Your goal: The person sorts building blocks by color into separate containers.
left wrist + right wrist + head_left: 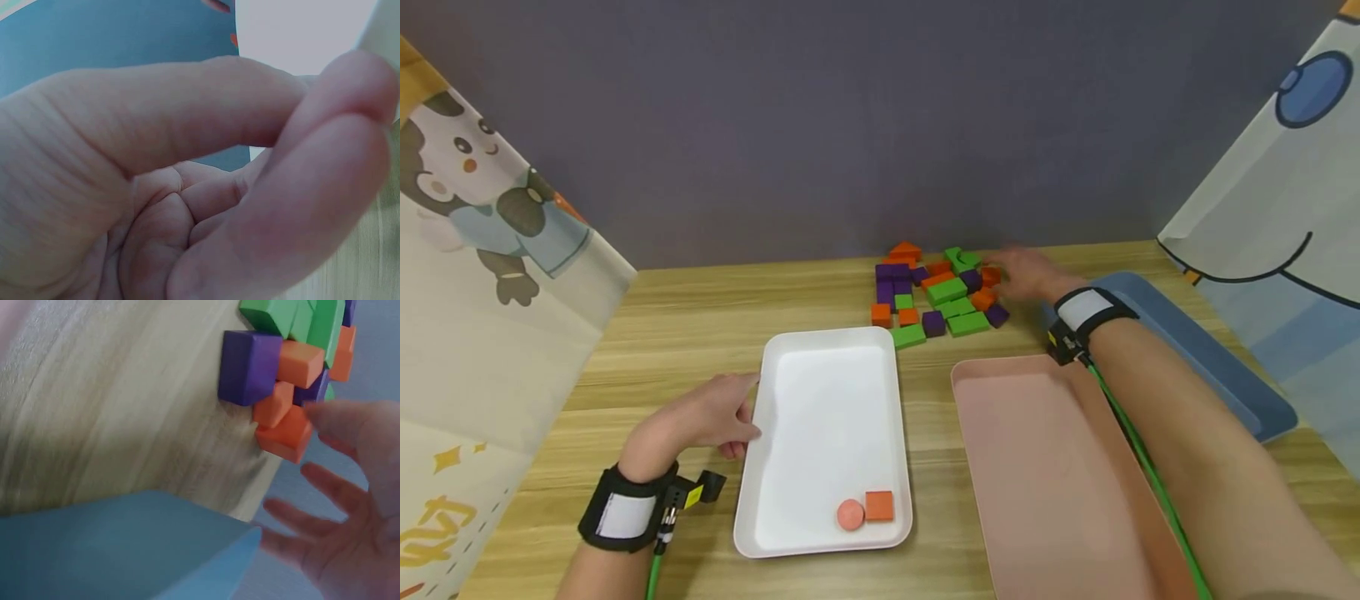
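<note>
My left hand [711,414] is at the left side of a white tray [823,400], its thumb and index finger pinching the rim. In the left wrist view the thumb and a finger [312,187] come together at the tray's edge, the other fingers curled below. Inside the tray lie an orange square block [879,506] and a round pink block [850,515]. My right hand [1028,273] reaches to the right end of a group of coloured blocks, fingers spread and holding nothing. Its fingertips are close beside an orange block [286,437] in the right wrist view.
Several green, purple and orange blocks, such as a green block [968,323], lie bunched against the dark back panel [820,125]. A pink tray [1045,475] stands under the right forearm. Beyond it, a blue tray [1202,358] lies slanted near the right wall.
</note>
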`<state>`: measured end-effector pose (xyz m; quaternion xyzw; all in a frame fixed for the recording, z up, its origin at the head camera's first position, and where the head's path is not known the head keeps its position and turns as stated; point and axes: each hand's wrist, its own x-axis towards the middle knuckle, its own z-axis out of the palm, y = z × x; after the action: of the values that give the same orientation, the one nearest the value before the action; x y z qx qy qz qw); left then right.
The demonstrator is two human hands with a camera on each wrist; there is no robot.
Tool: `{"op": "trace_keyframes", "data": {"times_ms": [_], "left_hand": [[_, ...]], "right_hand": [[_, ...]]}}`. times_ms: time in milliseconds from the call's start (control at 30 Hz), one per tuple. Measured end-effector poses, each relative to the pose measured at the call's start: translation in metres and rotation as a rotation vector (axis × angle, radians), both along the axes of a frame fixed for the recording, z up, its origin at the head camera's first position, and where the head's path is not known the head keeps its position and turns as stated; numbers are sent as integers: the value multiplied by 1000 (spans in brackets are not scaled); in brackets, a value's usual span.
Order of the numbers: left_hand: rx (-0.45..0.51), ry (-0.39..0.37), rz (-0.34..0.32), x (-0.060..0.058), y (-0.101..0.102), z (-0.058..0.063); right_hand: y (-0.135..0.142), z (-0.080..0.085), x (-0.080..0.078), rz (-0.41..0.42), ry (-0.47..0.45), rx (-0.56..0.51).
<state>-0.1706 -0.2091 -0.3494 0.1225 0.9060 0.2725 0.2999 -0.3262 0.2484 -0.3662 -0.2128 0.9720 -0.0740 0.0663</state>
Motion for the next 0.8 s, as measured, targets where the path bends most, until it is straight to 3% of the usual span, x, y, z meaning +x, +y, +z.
{"op": "trace_keyframes", "data": {"times_ms": [167,467,800], "left_hand": [[2,-1,2,0,0,-1],[3,1,10,-1,0,0],[8,-7,20,0,0,-1]], "right_hand": [[0,-9,-3,36,16,-23],[5,-15,-1,4,75,-14],[4,-1,11,-44,115,-94]]}}
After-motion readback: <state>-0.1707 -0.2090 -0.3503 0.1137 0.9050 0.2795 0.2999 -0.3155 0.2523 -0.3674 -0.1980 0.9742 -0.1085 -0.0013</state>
